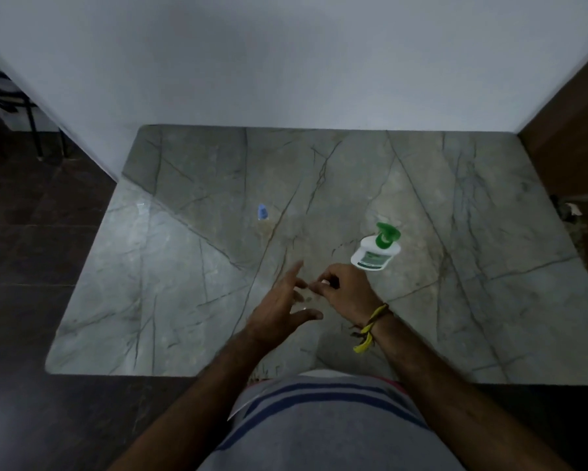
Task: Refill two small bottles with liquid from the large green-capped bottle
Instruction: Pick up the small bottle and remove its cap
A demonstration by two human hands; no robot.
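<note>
Grey veined stone worktop point(190, 273) against a white wall point(286, 62).
Dark floor point(31, 266) at left, black metal frame point(10, 96) beyond, brown wood panel point(571, 130) at right.

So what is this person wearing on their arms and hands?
Both forearms are bare: no sleeves or gloves show. The right wrist carries a band of yellow and brown thread, knotted, with loose yellow ends hanging down. The left hand and its wrist are bare, and I can make out no rings on the right hand.

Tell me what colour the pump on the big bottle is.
Green, on a white bottle; the pump shows best in the head view.
</note>
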